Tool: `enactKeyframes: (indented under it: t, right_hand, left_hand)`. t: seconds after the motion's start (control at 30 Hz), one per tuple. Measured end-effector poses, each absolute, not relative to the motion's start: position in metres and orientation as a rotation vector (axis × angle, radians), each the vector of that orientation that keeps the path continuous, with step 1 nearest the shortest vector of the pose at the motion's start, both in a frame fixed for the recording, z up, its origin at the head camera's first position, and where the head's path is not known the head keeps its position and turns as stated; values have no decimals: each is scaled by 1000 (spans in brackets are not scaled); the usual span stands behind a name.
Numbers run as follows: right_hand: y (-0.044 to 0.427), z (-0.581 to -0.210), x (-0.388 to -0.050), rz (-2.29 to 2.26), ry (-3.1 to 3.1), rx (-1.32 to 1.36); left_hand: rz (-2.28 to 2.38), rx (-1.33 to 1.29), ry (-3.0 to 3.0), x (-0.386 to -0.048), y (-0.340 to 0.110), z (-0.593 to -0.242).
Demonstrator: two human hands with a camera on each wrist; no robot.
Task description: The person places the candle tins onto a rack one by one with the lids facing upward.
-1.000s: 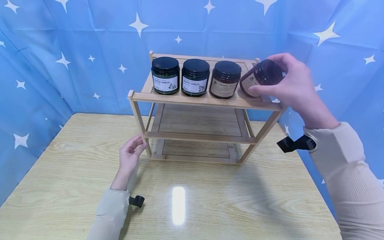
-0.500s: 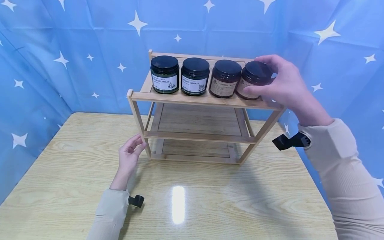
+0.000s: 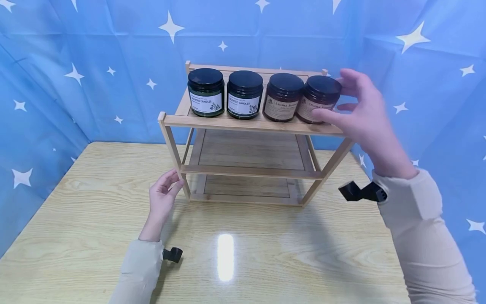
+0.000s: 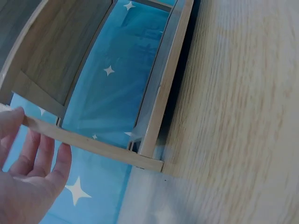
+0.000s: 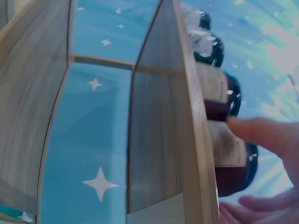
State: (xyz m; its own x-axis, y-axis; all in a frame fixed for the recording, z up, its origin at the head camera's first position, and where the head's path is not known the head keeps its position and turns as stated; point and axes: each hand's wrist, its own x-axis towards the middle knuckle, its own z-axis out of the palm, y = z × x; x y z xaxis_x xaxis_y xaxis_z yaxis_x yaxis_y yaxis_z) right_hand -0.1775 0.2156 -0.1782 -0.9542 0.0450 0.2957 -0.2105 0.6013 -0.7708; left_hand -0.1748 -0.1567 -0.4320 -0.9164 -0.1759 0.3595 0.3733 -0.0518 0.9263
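Observation:
On the top tier of a wooden shelf rack [image 3: 250,171] stand candle jars with black lids in a row. The two on the left are green jars [image 3: 206,93] with white labels; beside them is a brown jar [image 3: 282,97] with a beige label. At the right end another brown candle jar [image 3: 318,99] stands upright, close against its neighbour. My right hand [image 3: 366,109] is around this end jar with fingers spread, the fingers apart from its right side and the thumb in front of its label. Down at the rack's left front leg, my left hand [image 3: 163,194] holds the post [image 4: 93,144] between thumb and fingers.
The rack stands on a light wood-grain table [image 3: 265,249]. Behind it hangs a blue curtain [image 3: 125,55] with white stars. The lower tiers [image 3: 250,147] of the rack show bare boards.
The right-end brown jar has gone from tilted to upright and moved left beside its neighbour. My right hand's fingers have spread away from it. The left hand stays at the post.

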Motion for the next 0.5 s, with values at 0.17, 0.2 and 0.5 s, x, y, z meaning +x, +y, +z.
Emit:
enactKeyframes:
  t: [0.17,0.2,0.5]
  right_hand:
    - [214,-201,-149,1536,-2119,163]
    - [213,-207,-144,1595,-2032,189]
    - [207,-251,-112,1601,-1826,418]
  left_hand:
    - [-1919,-122,-1956,-169,-151,-428]
    - [-1899,-108,-1973,-168,-150,-427]
    - [-1602,-16,-1944,-146,-134,-393]
